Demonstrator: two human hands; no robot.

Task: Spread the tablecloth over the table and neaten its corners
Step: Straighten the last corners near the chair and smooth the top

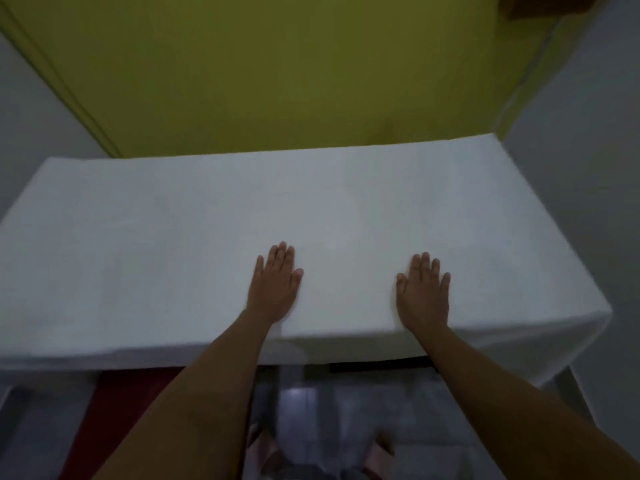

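A white tablecloth [194,244] covers the whole top of the table [573,384] and hangs over its near edge and right end. The cloth lies flat with no marked folds on top. At the near right corner the overhang drops in a loose point beside a pale table leg.

The left hand [276,284] lies flat, palm down, on the cloth near the front edge, fingers straight and close together, grasping nothing. The right hand [423,295] lies likewise, flat and palm down, fingers straight, grasping nothing. The two hands are apart, side by side, both right of the table's centre line. Both forearms reach over the front edge.

A yellow-green wall [277,71] stands just behind the table. Grey walls [588,150] flank it. Below the front edge, a tiled floor [346,410] and a dark red object [117,403] are visible, blurred.
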